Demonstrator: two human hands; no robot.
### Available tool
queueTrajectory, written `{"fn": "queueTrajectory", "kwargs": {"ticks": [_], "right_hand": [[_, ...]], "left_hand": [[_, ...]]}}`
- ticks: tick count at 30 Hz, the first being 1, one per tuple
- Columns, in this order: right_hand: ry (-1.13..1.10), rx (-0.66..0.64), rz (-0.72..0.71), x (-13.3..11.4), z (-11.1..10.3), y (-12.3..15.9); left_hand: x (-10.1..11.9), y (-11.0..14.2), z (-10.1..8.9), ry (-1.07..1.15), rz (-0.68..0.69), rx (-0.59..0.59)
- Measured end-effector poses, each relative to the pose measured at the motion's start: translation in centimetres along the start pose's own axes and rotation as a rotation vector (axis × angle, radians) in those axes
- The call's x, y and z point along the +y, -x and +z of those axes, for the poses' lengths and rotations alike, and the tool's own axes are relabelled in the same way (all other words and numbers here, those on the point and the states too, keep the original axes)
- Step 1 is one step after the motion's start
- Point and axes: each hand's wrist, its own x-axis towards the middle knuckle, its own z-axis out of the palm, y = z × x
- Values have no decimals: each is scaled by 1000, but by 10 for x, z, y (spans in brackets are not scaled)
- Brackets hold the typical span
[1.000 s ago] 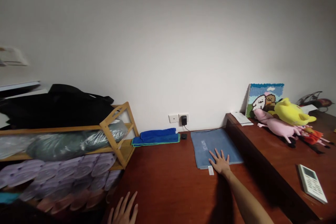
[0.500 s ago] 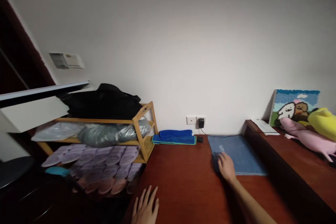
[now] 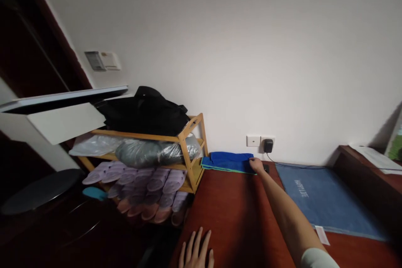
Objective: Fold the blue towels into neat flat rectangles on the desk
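Right hand (image 3: 256, 165), fingers curled at right end of folded blue cloth (image 3: 230, 159), whether pinching cannot tell; left hand (image 3: 197, 253), fingers spread, on reddish-brown tabletop (image 3: 216, 203)

A bare strip of bench (image 3: 220, 205) ran between the left fingers (image 3: 197, 243) and the near edge of the blue cloth (image 3: 230, 162), low enough to slide across. The wooden rack (image 3: 186, 155) hemmed in that cloth's left end, the wall (image 3: 226, 71) its back. The right arm (image 3: 289, 209) slanted between strip and flat towel (image 3: 333, 201). Beyond, the plug (image 3: 268, 146) jutted out, its cord (image 3: 292, 165) trailing right to the raised ledge (image 3: 353, 182), which blocked sideways passage.
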Motion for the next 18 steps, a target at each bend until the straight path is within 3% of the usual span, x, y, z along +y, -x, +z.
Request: {"fn": "queueTrajectory", "kwargs": {"ticks": [3, 6, 11, 15, 18], "right_hand": [[-76, 14, 25, -1, 8, -10], [-184, 113, -25, -16, 2, -5], [-389, 255, -243, -71, -48, 25], [-536, 262, -438, -94, -106, 94], [-758, 235, -476, -66, -132, 181]], "left_hand": [[5, 5, -3, -27, 38, 106], [10, 5, -9, -40, 46, 151], [17, 3, -23, -6, 24, 147], [26, 3, -36, 30, -7, 141], [31, 1, -44, 39, 1, 144]]}}
